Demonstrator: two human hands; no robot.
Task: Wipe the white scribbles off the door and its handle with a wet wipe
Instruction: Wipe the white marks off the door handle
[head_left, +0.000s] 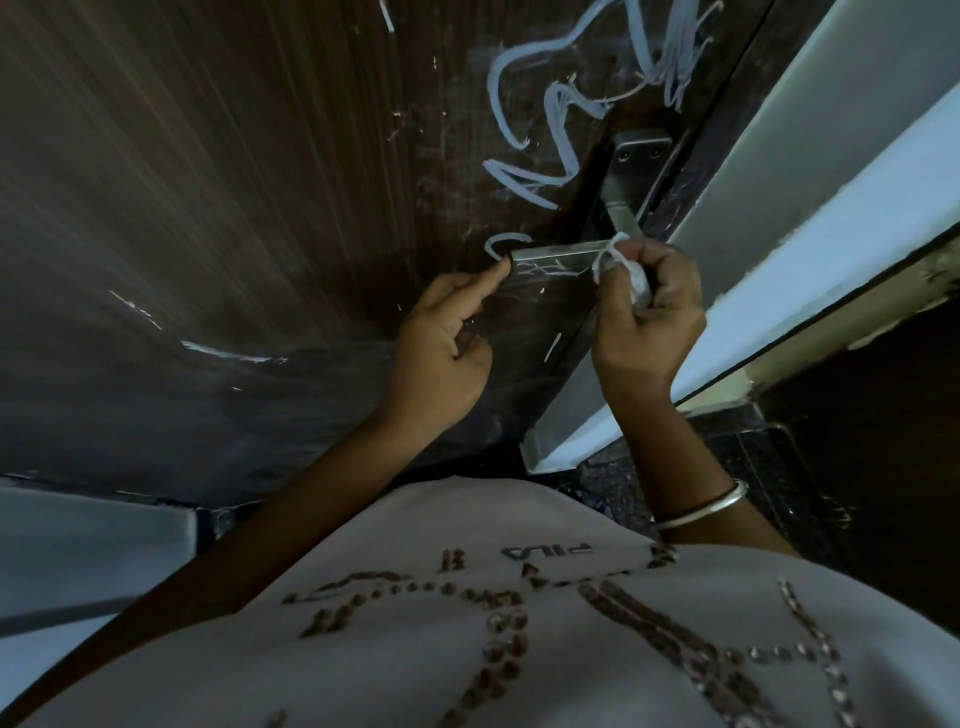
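The right hand (649, 306) pinches the soft, limp wet wipe (621, 265), best bunched tight, against the rigid handle (556, 260) at the door (260, 182) edge, while the left hand (447, 343), loosely curled and empty, steadies the lever's tip.

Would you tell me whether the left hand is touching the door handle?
Touching. The head view shows the left hand's index fingertip pressed against the free end of the door handle, with no gap visible.

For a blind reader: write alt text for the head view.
The right hand presses a wet wipe to the door handle, the left hand touching its free end. White scribbles cover the dark door above.
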